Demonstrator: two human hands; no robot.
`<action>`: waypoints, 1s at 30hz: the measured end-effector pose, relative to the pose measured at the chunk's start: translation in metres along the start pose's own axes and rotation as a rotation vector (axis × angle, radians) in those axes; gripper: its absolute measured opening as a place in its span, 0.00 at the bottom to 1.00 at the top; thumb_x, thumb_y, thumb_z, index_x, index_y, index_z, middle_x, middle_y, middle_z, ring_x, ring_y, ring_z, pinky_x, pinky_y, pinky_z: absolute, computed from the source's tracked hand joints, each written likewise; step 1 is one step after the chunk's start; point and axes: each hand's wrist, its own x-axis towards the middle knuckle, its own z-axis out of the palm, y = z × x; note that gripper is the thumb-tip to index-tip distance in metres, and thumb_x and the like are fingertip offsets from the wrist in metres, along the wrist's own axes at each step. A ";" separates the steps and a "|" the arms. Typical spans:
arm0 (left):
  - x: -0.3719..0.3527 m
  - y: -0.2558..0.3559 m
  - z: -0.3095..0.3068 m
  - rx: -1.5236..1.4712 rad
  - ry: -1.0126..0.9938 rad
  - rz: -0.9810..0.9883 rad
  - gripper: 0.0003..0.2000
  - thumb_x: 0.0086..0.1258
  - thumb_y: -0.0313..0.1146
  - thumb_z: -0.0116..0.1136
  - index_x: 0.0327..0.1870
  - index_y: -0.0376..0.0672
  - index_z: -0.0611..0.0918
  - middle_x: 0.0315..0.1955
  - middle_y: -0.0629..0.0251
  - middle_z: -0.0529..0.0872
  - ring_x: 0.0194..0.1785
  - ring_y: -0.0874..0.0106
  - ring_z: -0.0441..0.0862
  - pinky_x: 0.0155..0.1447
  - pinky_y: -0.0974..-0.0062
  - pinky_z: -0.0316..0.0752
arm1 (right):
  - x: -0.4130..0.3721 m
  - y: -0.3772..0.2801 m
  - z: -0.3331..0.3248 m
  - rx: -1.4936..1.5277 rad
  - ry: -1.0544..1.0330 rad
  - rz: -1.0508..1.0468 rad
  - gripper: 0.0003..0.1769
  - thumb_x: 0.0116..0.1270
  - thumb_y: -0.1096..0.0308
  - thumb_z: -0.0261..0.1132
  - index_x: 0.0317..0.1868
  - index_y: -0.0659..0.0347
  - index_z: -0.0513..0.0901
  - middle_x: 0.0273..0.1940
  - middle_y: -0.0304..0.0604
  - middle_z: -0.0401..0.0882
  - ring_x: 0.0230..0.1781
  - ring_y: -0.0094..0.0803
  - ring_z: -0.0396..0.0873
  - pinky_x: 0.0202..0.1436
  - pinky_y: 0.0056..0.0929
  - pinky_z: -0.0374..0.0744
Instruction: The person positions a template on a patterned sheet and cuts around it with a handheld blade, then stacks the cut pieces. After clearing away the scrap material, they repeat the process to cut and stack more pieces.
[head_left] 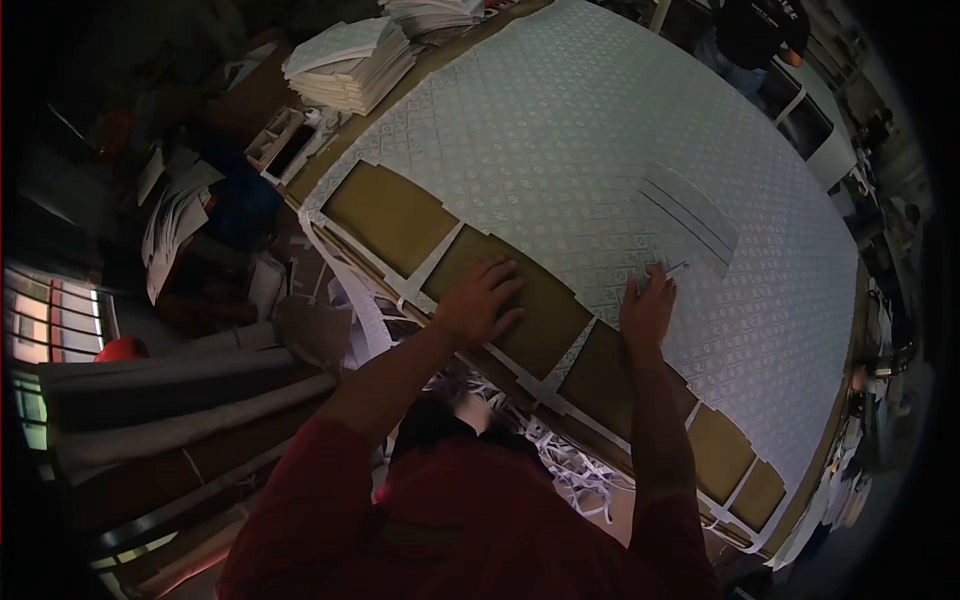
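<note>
left hand [485,300] lies open by the table's [322,165] near edge; right hand [650,308] grips a slim tool [679,270] over patterned sheet [560,150], pointing toward clear ruler [695,218], long axis roughly parallel to that edge.

Patterned sheet [540,130]: matt, thin; paper or cloth, can't tell. Lined strip [697,218]: clear plastic look, smooth. Counter [390,217]: brown, smooth, matt. Red shirt [320,480]: matt cloth.
</note>
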 end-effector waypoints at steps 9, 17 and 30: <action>-0.009 -0.016 0.009 -0.210 0.235 0.137 0.21 0.68 0.38 0.69 0.61 0.42 0.82 0.61 0.51 0.80 0.68 0.50 0.75 0.72 0.53 0.72 | -0.054 -0.139 0.032 0.157 -0.166 -0.100 0.22 0.74 0.66 0.67 0.64 0.65 0.74 0.62 0.64 0.78 0.66 0.62 0.74 0.69 0.49 0.75; -0.192 -0.033 0.005 -0.647 0.350 -0.180 0.20 0.68 0.30 0.68 0.61 0.44 0.82 0.55 0.54 0.82 0.61 0.52 0.80 0.66 0.56 0.76 | -0.040 -0.262 0.098 0.120 -0.288 -0.400 0.23 0.75 0.65 0.68 0.63 0.69 0.74 0.64 0.61 0.77 0.67 0.57 0.76 0.71 0.47 0.73; -0.451 -0.151 -0.004 -0.435 -0.006 -1.291 0.32 0.69 0.41 0.69 0.71 0.38 0.73 0.63 0.43 0.81 0.67 0.46 0.78 0.70 0.54 0.75 | 0.057 -0.465 0.259 0.258 -0.329 -0.521 0.25 0.77 0.59 0.67 0.64 0.67 0.73 0.63 0.65 0.77 0.65 0.61 0.77 0.67 0.47 0.76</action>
